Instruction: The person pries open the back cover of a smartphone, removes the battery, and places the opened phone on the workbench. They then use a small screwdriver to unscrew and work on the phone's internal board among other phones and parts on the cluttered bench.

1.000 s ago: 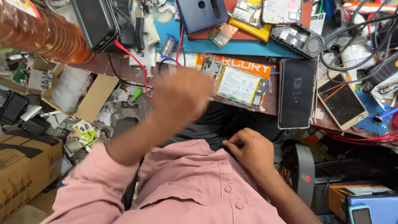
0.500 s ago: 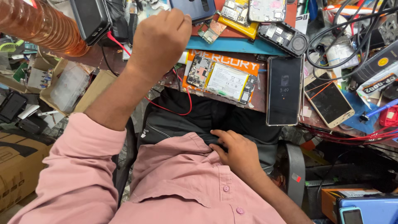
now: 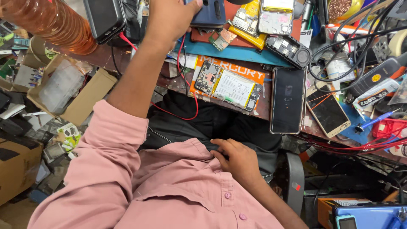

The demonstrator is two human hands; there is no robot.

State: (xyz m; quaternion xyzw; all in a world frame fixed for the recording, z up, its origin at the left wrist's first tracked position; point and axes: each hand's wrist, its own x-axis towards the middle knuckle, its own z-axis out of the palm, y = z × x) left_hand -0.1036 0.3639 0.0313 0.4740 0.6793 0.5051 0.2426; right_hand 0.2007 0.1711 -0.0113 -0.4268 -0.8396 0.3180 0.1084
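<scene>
Phone repair workshop: opened phones point(image 3: 231, 87), circuit boards point(image 3: 222, 39), tangled cables point(image 3: 347, 51).

black phone screen point(image 3: 288, 100) lit, bench edge | cracked phone screen point(image 3: 327, 113) beside | brown carton point(image 3: 15, 167) floor-left

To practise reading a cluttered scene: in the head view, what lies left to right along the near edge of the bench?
Opened phone showing its circuit board and battery → black phone with a lit screen → phone with a cracked screen → blue pen.
</scene>
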